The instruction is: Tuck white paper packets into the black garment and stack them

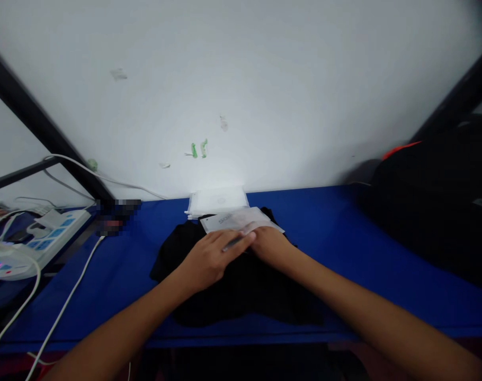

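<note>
Head view: translucent bag (241, 216), laid over black cloth (241, 301) on blue table (316, 222), apparently steadied by left hand (210, 259) and right hand (269, 244). Dark slim item (232, 243) seen at left thumb; fingers blurred or hidden, neither grip can be told. White bags (219, 201) stacked behind, presumably for easy reach.

From where I stand, I see a plain wall (284, 95), whitish grey, which rises behind a blue table (328, 222). The wall carries several small torn marks, and among them are two green patches (204, 148). A dark left post (26, 111) appears slanted, with a dark bar (20, 175) meeting it; a dark right post (457, 98) leans also. The light is brightest low on the wall, while below the table it is quite dim.
</note>
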{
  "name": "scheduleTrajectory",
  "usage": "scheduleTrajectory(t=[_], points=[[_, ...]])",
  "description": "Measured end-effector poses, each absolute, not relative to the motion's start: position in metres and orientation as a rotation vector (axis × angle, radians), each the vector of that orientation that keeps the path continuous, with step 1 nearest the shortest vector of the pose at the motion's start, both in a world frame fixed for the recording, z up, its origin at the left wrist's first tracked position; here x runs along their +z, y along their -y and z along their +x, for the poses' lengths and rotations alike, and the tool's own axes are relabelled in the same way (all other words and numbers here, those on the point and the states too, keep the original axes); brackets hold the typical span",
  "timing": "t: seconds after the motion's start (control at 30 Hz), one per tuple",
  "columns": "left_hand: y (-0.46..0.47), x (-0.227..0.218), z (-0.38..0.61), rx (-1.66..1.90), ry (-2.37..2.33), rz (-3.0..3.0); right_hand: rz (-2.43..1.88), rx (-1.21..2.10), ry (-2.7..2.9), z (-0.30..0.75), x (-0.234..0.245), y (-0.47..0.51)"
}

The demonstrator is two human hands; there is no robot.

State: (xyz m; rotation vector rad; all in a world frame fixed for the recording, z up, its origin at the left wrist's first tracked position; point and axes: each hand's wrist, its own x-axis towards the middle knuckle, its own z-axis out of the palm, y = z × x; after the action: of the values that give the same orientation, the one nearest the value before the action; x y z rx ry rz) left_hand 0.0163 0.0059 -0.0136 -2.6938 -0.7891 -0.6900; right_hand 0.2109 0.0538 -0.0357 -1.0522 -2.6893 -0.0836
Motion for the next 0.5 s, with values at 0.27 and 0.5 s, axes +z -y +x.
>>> scheduleTrajectory(t=[0.27,0.5], points=[[-0.019,-0.007,-0.005,-1.057,0.926,-2.429,-0.561,-0.418,2.302,0.232,-0.015,-0.049],[-0.008,-0.011,0.009,-1.231,0.763,-2.495,-0.388,-0.515,2.221,0.218,-0.018,-0.036]])
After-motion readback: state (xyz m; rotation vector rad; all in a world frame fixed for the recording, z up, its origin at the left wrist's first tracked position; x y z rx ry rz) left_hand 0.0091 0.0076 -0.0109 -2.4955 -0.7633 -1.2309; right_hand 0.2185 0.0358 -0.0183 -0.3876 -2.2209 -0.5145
